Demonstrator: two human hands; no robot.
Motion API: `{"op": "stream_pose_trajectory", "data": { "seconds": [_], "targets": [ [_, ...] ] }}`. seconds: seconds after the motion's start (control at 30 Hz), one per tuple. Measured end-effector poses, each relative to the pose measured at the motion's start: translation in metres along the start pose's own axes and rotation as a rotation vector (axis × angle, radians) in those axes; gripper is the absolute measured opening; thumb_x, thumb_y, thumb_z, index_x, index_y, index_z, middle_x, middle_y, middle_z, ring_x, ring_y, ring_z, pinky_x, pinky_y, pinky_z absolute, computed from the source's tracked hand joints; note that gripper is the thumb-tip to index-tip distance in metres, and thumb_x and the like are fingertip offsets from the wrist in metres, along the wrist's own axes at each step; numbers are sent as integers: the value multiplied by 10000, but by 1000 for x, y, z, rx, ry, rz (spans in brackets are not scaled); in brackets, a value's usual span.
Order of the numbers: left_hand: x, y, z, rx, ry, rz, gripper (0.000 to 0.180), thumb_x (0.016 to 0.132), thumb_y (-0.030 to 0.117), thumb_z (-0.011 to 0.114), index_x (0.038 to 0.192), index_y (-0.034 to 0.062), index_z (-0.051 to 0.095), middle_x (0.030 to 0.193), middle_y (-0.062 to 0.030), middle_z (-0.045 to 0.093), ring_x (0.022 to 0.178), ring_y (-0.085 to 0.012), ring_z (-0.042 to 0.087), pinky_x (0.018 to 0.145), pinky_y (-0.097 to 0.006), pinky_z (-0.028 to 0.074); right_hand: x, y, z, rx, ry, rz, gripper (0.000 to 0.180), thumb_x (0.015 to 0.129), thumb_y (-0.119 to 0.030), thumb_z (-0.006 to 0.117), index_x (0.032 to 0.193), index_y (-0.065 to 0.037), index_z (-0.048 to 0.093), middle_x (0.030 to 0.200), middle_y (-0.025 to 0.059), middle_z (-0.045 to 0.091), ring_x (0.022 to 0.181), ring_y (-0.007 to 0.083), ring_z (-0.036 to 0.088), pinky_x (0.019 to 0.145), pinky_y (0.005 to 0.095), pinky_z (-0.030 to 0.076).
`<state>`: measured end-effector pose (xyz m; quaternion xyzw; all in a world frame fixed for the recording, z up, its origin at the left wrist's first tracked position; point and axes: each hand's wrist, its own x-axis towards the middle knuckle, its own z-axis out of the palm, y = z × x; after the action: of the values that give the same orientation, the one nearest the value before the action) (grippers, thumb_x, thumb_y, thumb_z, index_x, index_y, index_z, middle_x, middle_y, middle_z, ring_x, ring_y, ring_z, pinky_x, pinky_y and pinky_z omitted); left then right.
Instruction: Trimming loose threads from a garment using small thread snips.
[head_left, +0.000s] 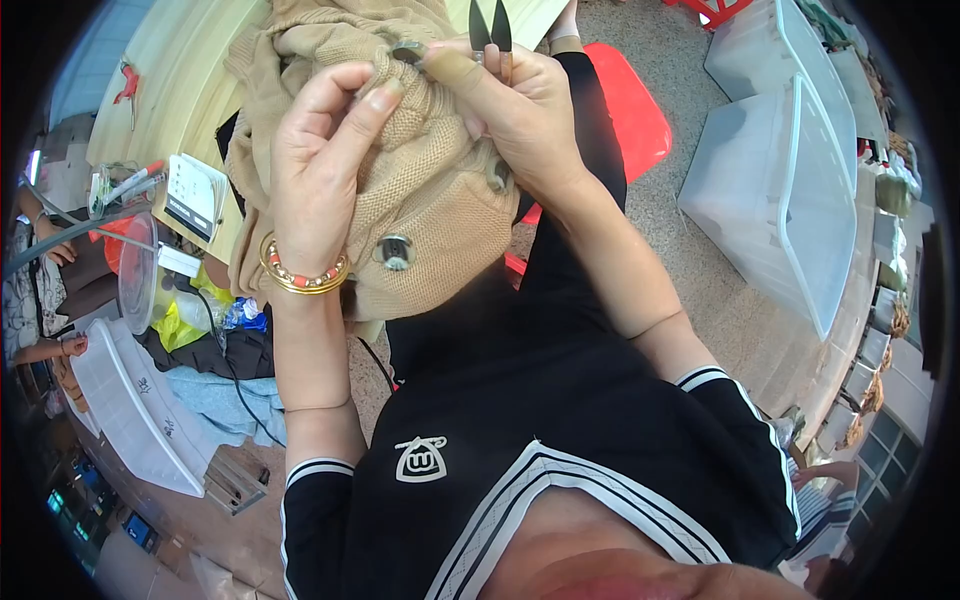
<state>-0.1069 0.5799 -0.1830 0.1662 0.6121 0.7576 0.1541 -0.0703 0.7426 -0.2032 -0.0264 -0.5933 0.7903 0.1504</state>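
Observation:
A tan knitted garment (440,220) lies bunched on the table edge and over my lap. My left hand (320,170), with beaded and gold bangles at its wrist, pinches a fold of the knit between thumb and fingers. Close beside it, my right hand (530,125) has its thumb against a shiny dark button (408,50) at the garment's edge. Thread snips (490,28) are held in the same hand, their two dark blades pointing away from me and apart. Another shiny button (396,253) sits lower on the knit. Any thread or needle is too small to make out.
The pale wooden table (165,60) carries a red-handled tool (127,85) and a white booklet (195,195). Clear plastic bins (740,190) stand at right, near a red stool (640,110). At left are a white bin (135,410), blue cloth (215,400) and another person's hand (55,240).

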Motion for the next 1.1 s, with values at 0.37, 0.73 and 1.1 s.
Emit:
{"op": "stream_pose_trajectory", "data": {
  "seconds": [0.37,0.73,1.1],
  "targets": [
    [0,-5,3,-2,24,101,190,960,51,593,1140,-10,593,966,7,619,856,-24,546,744,-162,440,0,1,-1,6,-13,38,234,880,-216,721,805,4,695,580,-40,542,511,-2,452,460,169,332],
    [-1,-6,3,42,53,52,216,966,47,577,1169,-25,559,963,5,592,833,-27,510,730,-167,411,-4,-2,0,6,-27,14,227,900,-202,699,1034,-22,736,603,-63,524,536,1,454,483,174,338],
    [-3,-2,4,60,78,71,218,963,59,579,1166,-20,566,952,11,584,830,-33,501,728,-172,397,-7,-2,-2,5,-88,-12,250,877,-105,709,1120,-44,708,708,-84,572,562,-16,424,511,161,313]
  ]
}}
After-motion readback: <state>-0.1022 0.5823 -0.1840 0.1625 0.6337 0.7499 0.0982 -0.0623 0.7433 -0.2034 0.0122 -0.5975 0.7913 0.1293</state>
